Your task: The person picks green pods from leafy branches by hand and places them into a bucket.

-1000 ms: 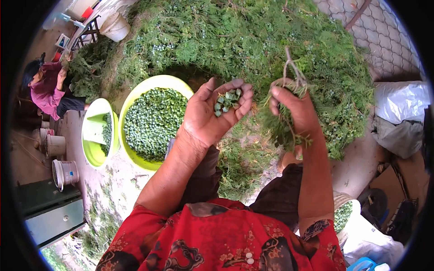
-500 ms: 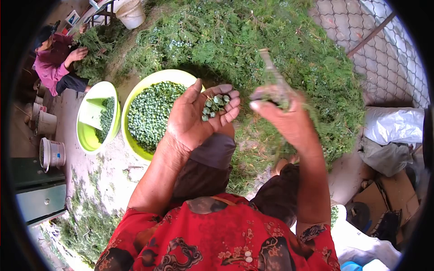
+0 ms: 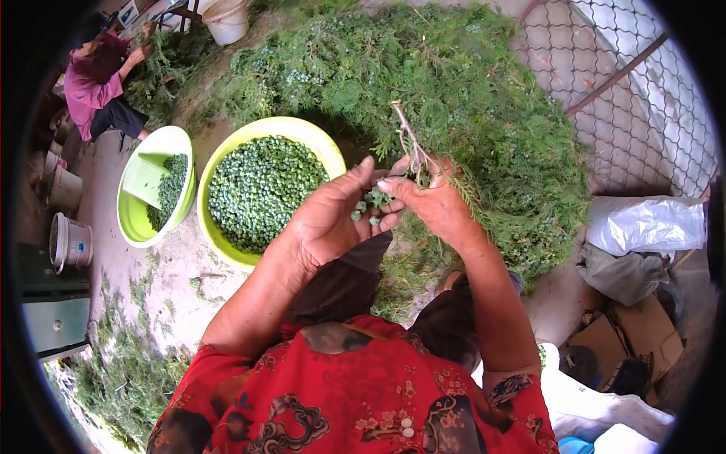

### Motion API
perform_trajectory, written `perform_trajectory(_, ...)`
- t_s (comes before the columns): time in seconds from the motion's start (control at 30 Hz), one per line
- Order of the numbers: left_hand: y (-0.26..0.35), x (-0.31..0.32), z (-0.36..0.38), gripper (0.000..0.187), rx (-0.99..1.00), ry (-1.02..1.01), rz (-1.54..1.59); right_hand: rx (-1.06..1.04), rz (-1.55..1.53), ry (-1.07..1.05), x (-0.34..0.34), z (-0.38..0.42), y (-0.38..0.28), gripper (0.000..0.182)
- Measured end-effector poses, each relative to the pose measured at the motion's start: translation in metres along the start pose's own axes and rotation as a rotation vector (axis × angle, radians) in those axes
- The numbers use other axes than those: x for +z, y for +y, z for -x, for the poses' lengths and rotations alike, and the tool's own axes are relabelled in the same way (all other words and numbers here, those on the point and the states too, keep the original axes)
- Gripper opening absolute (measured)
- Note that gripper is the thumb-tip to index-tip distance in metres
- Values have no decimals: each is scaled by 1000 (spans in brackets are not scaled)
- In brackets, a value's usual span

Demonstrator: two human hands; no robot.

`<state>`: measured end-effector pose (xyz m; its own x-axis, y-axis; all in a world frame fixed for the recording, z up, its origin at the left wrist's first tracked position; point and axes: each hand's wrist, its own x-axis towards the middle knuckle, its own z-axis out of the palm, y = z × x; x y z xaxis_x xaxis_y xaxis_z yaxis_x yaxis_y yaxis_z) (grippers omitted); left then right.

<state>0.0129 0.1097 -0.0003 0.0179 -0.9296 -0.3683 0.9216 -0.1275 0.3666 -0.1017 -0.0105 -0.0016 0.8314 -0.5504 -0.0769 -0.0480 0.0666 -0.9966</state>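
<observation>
Risk first: the left hand [image 3: 333, 219] is cupped only loosely, palm up, with a few green seed cones [image 3: 369, 206] sitting near its fingertips; a tilt or a bump from the other hand would likely roll them off onto the ground [image 3: 162, 280] or into the person's lap. Second risk: the right hand [image 3: 431, 204] works right against the left fingertips, so a hard tug on the sprig [image 3: 412, 151] could knock the cones loose or scatter bits of foliage in with them.

Left hand: half open, fingers curled up slightly, thumb raised, holding the small cluster of cones. Right hand: fingers pressed together, pinching the leafy sprig by its base, woody stem sticking up above the knuckles; its fingertips touch or nearly touch the cones, cannot tell which.

Both hands are held over the person's knees, just in front of the big green foliage pile [image 3: 423, 83]. Large yellow-green basin [image 3: 314, 140], well filled with picked cones, sits just beside the left hand, to its left. Smaller green basin [image 3: 140, 227] with a scoop and fewer cones stands further left. Another person [image 3: 98, 83] in a pink top works at the pile's far left corner. Wire fence [image 3: 643, 98] at right, bags and cardboard below it.
</observation>
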Motion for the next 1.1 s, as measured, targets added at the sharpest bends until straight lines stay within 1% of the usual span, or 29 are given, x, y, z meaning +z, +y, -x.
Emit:
perform_trajectory(0.03,-1,-1,1,28,0,-4,1,-1,4,2,1,2,-2,25)
perform_trajectory(0.1,-4,-5,1,24,93,25,-126,-16,0,28,4,6,-7,11)
perform_trajectory(0.13,-5,-2,2,15,104,33,-111,-17,2,28,3,7,-9,11)
perform_trajectory(0.17,-6,-2,1,15,105,31,-111,-53,156,-17,1,9,-11,18)
perform_trajectory(0.2,-8,-4,0,15,146,36,-173,-89,310,-61,0,10,-12,25)
perform_trajectory(0.23,-9,-5,0,14,187,42,-235,-89,312,-60,0,11,-13,25)
perform_trajectory(0.3,-9,-3,3,14,180,63,-267,5,242,-24,2,16,-15,22)
perform_trajectory(0.37,-9,-1,5,14,169,84,-300,36,220,9,9,22,-23,21)
perform_trajectory(0.43,-6,-2,6,14,101,33,-237,68,198,39,11,25,-23,20)
perform_trajectory(0.47,-6,-2,6,14,100,34,-237,11,123,23,9,25,-17,19)
perform_trajectory(0.5,-6,-2,6,14,48,9,-104,-46,48,7,8,24,-10,18)
perform_trajectory(0.53,-5,-3,6,13,-2,-15,28,-60,-57,19,9,23,-6,19)
perform_trajectory(0.57,-4,-7,7,13,-3,-14,27,-59,-59,19,7,22,-5,19)
perform_trajectory(0.63,-1,-24,8,11,-66,-115,236,-80,-46,168,4,22,-13,21)
perform_trajectory(0.67,-2,-27,8,15,-17,-107,159,3,-7,196,6,22,-18,24)
perform_trajectory(0.7,-2,-22,9,15,-17,-107,157,1,-8,197,8,21,-16,24)
perform_trajectory(0.77,-2,-8,12,11,42,3,49,-105,36,187,15,20,-10,25)
perform_trajectory(0.8,-3,-8,13,15,53,-26,33,16,-74,128,22,26,-24,17)
perform_trajectory(0.83,-5,-6,14,15,57,-24,34,16,-74,124,25,27,-26,17)
perform_trajectory(0.9,-8,3,19,16,193,55,-252,61,135,190,30,27,-27,14)
perform_trajectory(0.93,-8,10,21,16,206,94,-335,-174,134,176,33,19,-10,12)
perform_trajectory(0.97,-8,9,22,16,206,95,-335,-173,133,175,30,20,-1,12)
perform_trajectory(1.03,-10,4,20,13,205,93,-397,-132,41,165,33,22,-7,17)
perform_trajectory(1.07,-9,-2,19,11,164,32,-290,-71,56,227,30,22,-6,18)
perform_trajectory(1.1,-7,-7,19,11,164,33,-289,-4,1,330,24,20,-7,18)
